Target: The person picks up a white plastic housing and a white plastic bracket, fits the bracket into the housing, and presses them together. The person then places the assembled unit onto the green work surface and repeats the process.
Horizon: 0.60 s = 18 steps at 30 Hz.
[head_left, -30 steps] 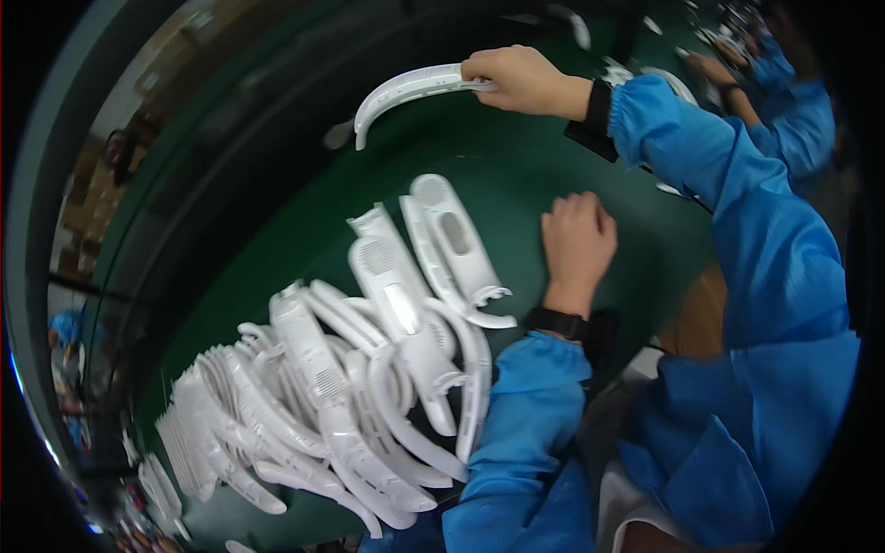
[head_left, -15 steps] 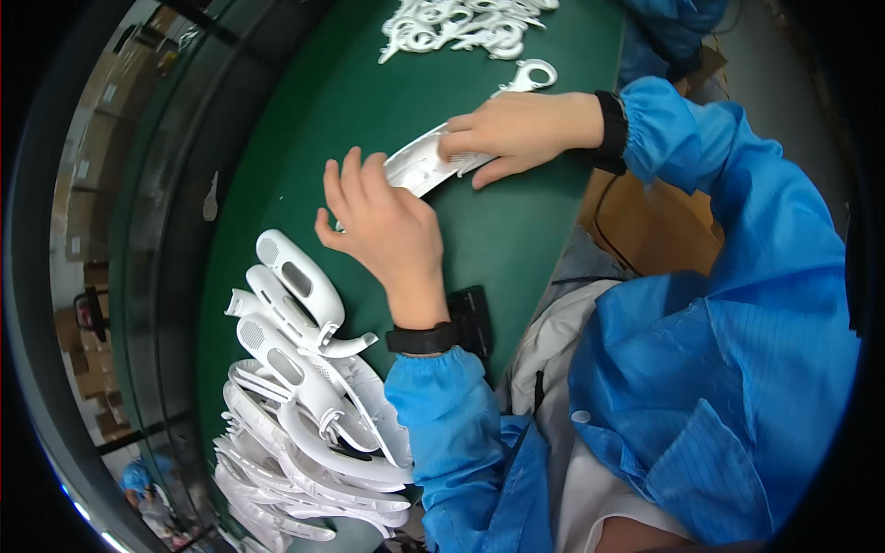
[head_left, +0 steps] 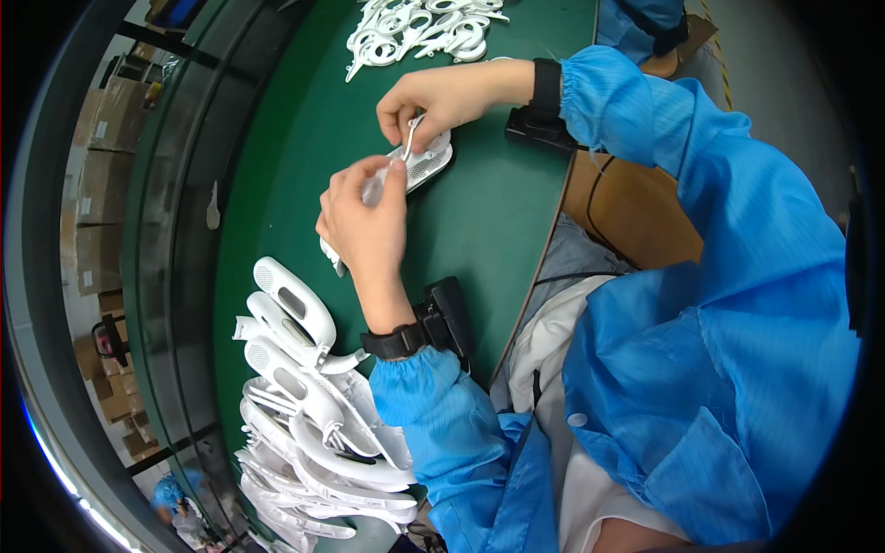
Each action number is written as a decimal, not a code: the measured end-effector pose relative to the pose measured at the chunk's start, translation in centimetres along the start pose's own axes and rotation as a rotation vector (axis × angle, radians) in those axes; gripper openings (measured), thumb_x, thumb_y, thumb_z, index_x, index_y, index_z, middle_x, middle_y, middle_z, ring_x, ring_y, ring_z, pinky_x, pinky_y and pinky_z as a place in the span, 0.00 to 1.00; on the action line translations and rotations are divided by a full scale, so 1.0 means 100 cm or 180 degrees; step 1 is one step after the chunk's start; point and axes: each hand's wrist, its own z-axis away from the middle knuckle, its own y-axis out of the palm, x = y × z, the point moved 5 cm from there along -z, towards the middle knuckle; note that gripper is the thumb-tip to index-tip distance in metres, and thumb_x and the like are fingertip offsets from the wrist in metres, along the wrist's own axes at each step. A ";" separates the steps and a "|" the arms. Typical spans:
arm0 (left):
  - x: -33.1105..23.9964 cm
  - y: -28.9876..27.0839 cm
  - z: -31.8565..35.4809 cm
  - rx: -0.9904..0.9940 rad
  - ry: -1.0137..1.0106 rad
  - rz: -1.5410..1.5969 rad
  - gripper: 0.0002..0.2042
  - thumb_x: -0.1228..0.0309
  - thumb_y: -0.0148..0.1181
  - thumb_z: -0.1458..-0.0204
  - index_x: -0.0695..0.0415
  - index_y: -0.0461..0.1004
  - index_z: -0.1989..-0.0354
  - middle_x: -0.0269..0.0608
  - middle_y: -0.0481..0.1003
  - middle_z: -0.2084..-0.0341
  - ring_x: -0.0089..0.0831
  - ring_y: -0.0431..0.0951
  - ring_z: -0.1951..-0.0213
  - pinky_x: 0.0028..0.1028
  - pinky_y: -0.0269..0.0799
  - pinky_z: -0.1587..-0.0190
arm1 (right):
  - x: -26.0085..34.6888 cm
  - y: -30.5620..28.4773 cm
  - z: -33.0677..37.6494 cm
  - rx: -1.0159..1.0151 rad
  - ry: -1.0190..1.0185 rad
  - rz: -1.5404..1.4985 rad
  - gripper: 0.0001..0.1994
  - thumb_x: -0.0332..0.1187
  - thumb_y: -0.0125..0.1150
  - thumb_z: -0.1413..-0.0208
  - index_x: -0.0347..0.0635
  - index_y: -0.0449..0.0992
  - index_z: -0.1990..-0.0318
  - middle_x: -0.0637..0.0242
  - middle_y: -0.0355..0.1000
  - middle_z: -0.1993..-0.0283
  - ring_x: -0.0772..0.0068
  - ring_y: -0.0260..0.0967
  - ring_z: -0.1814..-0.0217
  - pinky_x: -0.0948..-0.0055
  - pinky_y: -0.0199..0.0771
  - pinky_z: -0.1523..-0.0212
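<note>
A white plastic shell (head_left: 430, 167) with a perforated end lies slantwise under both hands on the green table. My left hand (head_left: 364, 219) is closed round its middle, thumb and fingertips near the thin piece, and part of the shell sticks out below the hand. In the fingers of my right hand (head_left: 433, 100) is a thin white plastic piece (head_left: 410, 136), pinched and standing up over the shell's far end. Its lower end runs to my left fingertips; whether it touches the shell is hidden.
White ring-ended plastic parts (head_left: 419, 28) lie heaped at the far side of the green table (head_left: 489, 221). A stack of white curved shells (head_left: 304, 405) fills the near left. Dark rails (head_left: 184, 230) edge the left side; cardboard boxes (head_left: 106, 184) stand beyond.
My right hand has lifted off the shell's inside and now pinches the thin white piece. My left hand has closed on the shell. The view has shifted slightly.
</note>
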 end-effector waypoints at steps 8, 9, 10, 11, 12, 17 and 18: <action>0.000 0.001 0.006 -0.0115 0.0323 -0.0585 0.09 0.61 0.65 0.59 0.54 0.81 0.76 0.34 0.72 0.66 0.35 0.69 0.55 0.36 0.54 0.46 | -0.007 0.009 0.000 -0.0275 -0.0747 0.0018 0.11 0.28 0.63 0.55 0.36 0.74 0.63 0.68 0.75 0.69 0.80 0.68 0.69 0.79 0.66 0.64; 0.001 0.001 0.006 -0.0109 0.0323 -0.0575 0.09 0.61 0.65 0.59 0.54 0.81 0.76 0.34 0.72 0.66 0.35 0.69 0.55 0.36 0.54 0.46 | -0.006 0.008 0.002 -0.0276 -0.0736 0.0020 0.11 0.28 0.63 0.55 0.36 0.74 0.63 0.68 0.75 0.69 0.80 0.68 0.69 0.79 0.66 0.64; 0.001 0.000 0.006 -0.0078 0.0334 -0.0565 0.09 0.61 0.65 0.59 0.54 0.80 0.76 0.34 0.72 0.66 0.35 0.69 0.55 0.36 0.54 0.46 | -0.007 0.007 0.006 -0.0177 -0.0534 0.0035 0.11 0.28 0.63 0.55 0.36 0.74 0.63 0.68 0.74 0.69 0.79 0.67 0.69 0.78 0.67 0.64; 0.001 0.001 0.005 -0.0048 0.0347 -0.0555 0.10 0.61 0.65 0.59 0.54 0.80 0.76 0.34 0.72 0.66 0.35 0.70 0.55 0.36 0.54 0.47 | -0.008 0.006 0.009 -0.0079 -0.0333 0.0049 0.10 0.28 0.63 0.54 0.36 0.75 0.63 0.68 0.73 0.69 0.79 0.67 0.69 0.77 0.67 0.65; 0.002 0.002 0.005 -0.0047 0.0343 -0.0556 0.10 0.61 0.65 0.59 0.54 0.80 0.76 0.34 0.72 0.66 0.35 0.70 0.55 0.36 0.54 0.47 | -0.005 0.005 0.011 -0.0076 -0.0333 0.0047 0.10 0.28 0.63 0.54 0.36 0.75 0.63 0.68 0.73 0.69 0.79 0.67 0.69 0.77 0.67 0.65; 0.005 0.006 0.009 -0.0434 0.0444 -0.0640 0.10 0.60 0.64 0.54 0.54 0.80 0.76 0.34 0.72 0.67 0.35 0.70 0.58 0.36 0.56 0.50 | -0.010 0.002 0.013 -0.0237 -0.0134 -0.0128 0.11 0.29 0.64 0.54 0.34 0.74 0.63 0.69 0.72 0.69 0.81 0.67 0.69 0.78 0.68 0.67; 0.004 0.006 0.010 -0.0432 0.0439 -0.0639 0.10 0.60 0.64 0.54 0.54 0.80 0.76 0.34 0.72 0.67 0.35 0.70 0.58 0.36 0.56 0.50 | -0.010 0.001 0.013 -0.0233 -0.0131 -0.0130 0.11 0.29 0.64 0.54 0.34 0.74 0.63 0.69 0.72 0.69 0.81 0.67 0.69 0.78 0.68 0.67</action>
